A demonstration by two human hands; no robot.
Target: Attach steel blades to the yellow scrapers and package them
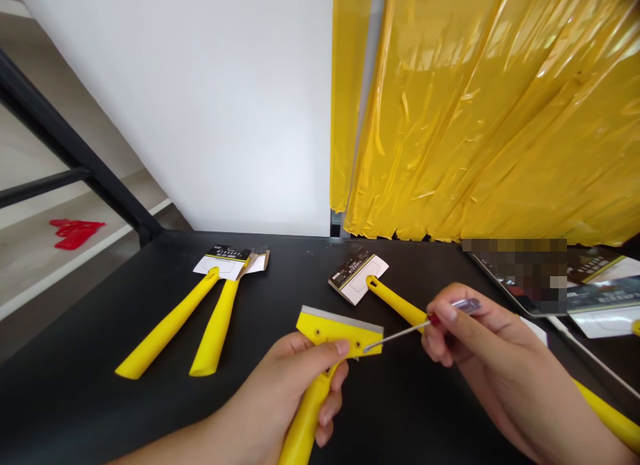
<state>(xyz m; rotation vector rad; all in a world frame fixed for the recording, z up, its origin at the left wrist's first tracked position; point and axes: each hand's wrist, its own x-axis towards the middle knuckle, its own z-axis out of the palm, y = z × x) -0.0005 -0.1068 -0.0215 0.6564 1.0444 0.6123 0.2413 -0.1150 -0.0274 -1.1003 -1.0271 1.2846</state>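
Observation:
My left hand (305, 378) is wrapped round a yellow scraper (305, 418), its thumb pressed on the head just under the grey blade edge. Two small dark holes or screws show in the yellow head. Between the thumb and fingers of my right hand (480, 345) is a screwdriver (407, 330) with a clear and red handle. Its thin metal shaft points left, and the tip meets the scraper head near the right-hand hole. Whether the tip sits in a screw, I cannot tell.
Two yellow handles (167, 325) with black-and-white cards lie on the black table (75, 385) at left. Another carded handle (395, 298) lies behind my hands. A tablet (500, 285), a white cable (595, 355) and more cards (603, 318) are at right. Yellow plastic sheeting (490, 118) hangs behind.

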